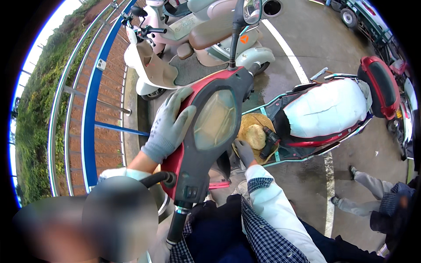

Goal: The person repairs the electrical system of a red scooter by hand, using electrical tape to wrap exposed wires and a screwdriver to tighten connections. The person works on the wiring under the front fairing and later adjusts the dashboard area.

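My left hand (169, 125), in a grey knit glove, lies flat with fingers outstretched on the red front cover of a scooter (182, 153), beside its dark dashboard. Lower down, my right hand (246, 152), also in a grey glove, has its fingers curled at the near edge of a straw hat (253, 136). That hat rests on the scooter's footboard, its brim partly hidden by the hand. On the hat's right side lies a dark power tool with red parts (270, 143), apparently a cordless drill. Its tip is hard to make out.
A light-coloured scooter (175, 72) stands just beyond, near a blue and silver metal railing (90, 118). The red scooter has a white-covered seat (326, 108) and a red rear box (380, 87). Another person (379, 193) is at the right; a three-wheeled cart (362, 19) stands far right.
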Demonstrator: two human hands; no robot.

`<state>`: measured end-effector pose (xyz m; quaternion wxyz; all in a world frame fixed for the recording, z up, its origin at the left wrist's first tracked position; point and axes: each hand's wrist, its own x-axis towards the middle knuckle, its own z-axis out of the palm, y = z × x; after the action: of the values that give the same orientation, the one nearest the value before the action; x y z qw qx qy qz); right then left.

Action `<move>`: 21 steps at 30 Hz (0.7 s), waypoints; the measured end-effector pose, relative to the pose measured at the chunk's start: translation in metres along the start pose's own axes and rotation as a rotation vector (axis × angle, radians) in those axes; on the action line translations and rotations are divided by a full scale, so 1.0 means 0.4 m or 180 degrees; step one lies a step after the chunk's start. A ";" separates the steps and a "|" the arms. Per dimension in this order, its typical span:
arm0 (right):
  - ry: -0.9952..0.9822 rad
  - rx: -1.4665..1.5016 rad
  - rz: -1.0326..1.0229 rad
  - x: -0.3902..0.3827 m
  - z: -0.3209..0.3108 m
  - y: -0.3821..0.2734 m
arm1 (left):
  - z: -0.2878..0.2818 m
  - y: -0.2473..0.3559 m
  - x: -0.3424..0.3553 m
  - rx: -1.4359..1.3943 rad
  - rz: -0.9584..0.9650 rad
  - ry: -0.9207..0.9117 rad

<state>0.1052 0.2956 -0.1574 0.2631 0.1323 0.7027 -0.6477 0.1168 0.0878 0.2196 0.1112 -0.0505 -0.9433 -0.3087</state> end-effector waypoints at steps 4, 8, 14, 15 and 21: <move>0.0093 -0.4006 -0.1627 -0.121 -0.345 0.459 | 0.009 0.009 0.008 -0.0174 0.0024 0.0027; -0.0400 -0.3805 0.0318 -0.379 -0.423 0.620 | 0.021 -0.057 0.000 0.0105 -0.0049 0.0119; 0.0121 -0.3296 0.0913 -0.594 -0.401 0.765 | 0.066 -0.095 0.030 -0.0650 -0.0580 0.0006; 0.0198 -0.3258 0.0847 -0.607 -0.387 0.779 | 0.045 -0.137 0.009 -0.0907 -0.0713 -0.0368; 0.2246 -0.2012 0.0800 -0.730 -0.169 0.540 | 0.096 -0.193 0.176 -0.0718 0.0245 -0.0777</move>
<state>0.4469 0.4345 -0.1796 0.1123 0.3411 0.8898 -0.2817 0.0288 0.0505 0.1622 0.0011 -0.1358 -0.9065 -0.3997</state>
